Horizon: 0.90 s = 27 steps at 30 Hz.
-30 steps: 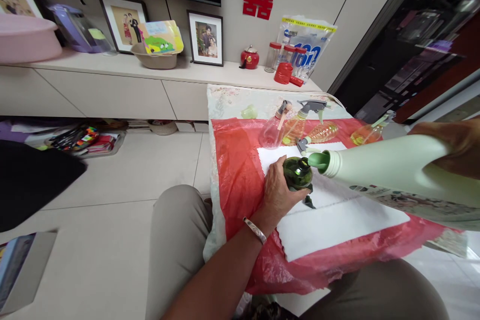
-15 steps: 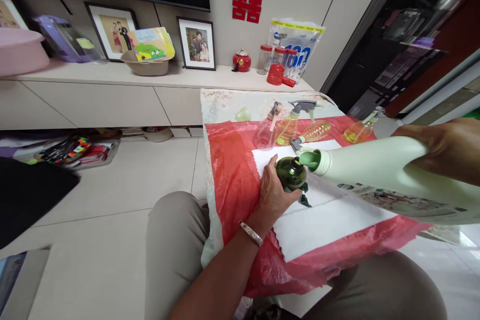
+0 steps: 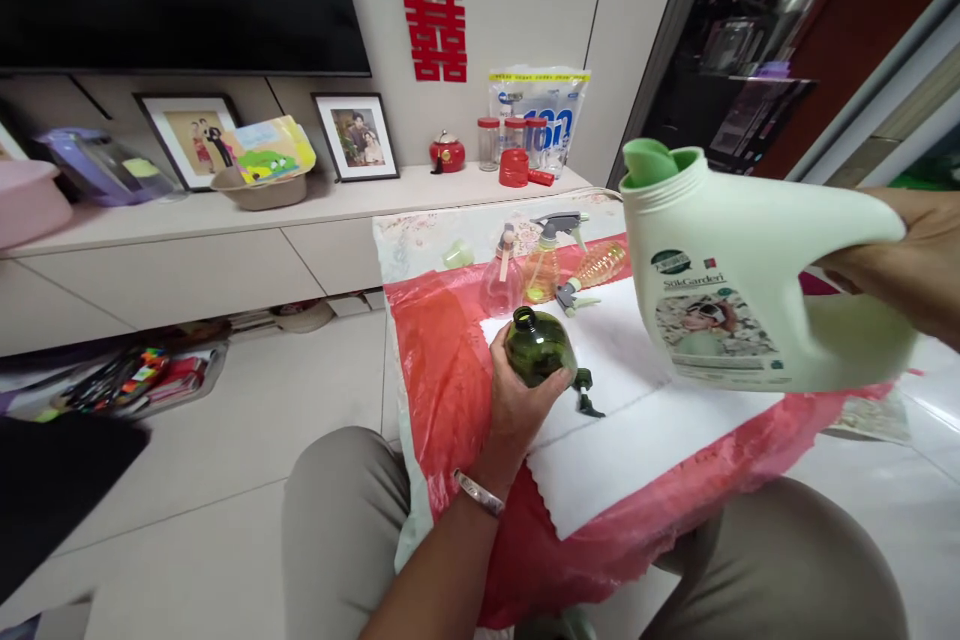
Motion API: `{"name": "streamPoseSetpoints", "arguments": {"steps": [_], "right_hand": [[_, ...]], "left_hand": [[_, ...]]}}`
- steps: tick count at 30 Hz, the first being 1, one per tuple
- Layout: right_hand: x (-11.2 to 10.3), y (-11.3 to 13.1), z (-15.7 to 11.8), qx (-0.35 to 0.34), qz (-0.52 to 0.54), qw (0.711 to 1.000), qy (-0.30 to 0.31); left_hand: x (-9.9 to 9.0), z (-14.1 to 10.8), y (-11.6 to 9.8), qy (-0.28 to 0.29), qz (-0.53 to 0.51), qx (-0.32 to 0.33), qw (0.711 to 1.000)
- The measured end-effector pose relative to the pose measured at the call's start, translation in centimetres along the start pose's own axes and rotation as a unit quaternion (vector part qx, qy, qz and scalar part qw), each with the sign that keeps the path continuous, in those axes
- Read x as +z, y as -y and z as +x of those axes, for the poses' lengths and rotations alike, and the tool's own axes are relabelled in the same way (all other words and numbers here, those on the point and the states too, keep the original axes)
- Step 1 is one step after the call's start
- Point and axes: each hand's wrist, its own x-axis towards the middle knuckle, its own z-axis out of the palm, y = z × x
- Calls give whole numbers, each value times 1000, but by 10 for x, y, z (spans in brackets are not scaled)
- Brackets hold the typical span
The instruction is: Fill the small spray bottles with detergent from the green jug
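My left hand (image 3: 521,395) is wrapped round a dark green bottle (image 3: 541,350) whose narrow mouth is uncapped. Just right of it, a dark green pump head (image 3: 586,394) lies on a white cloth (image 3: 660,430). My right hand (image 3: 911,260) grips the handle of a large pale green detergent jug (image 3: 727,280). The jug stands nearly upright in the air, its open spout apart from the bottle. Behind the bottle are a pink-tinted spray bottle (image 3: 502,282), a spray bottle with yellow liquid (image 3: 542,270) and another spray bottle (image 3: 600,265) on its side.
Red plastic sheeting (image 3: 442,370) covers the small table under the cloth. A light green cap (image 3: 457,254) lies at its far left. Beyond, a long cabinet (image 3: 330,200) holds framed photos, red-lidded jars (image 3: 488,142), a red pot (image 3: 448,153) and a printed bag (image 3: 540,100).
The jug has swung from a pouring tilt at the bottle's mouth to nearly upright, moving away. The green bottle now leans, with its mouth away from me. My view has shifted.
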Motion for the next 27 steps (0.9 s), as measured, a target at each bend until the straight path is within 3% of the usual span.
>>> {"name": "streamPoseSetpoints", "arguments": {"steps": [4, 9, 13, 21, 27], "right_hand": [[15, -24, -5, 18, 136, 990, -28], [51, -65, -3, 17, 202, 977, -67], [81, -84, -6, 40, 260, 961, -88], [119, -109, -7, 57, 237, 963, -118], [121, -119, -5, 47, 167, 980, -101]], "left_hand": [[1, 1, 0, -25, 35, 21, 999], [1, 3, 1, -14, 44, 19, 999], [0, 4, 2, -10, 62, 1, 998], [-1, 1, 10, 15, 160, -8, 987], [-7, 1, 17, 6, 149, -12, 989]]}}
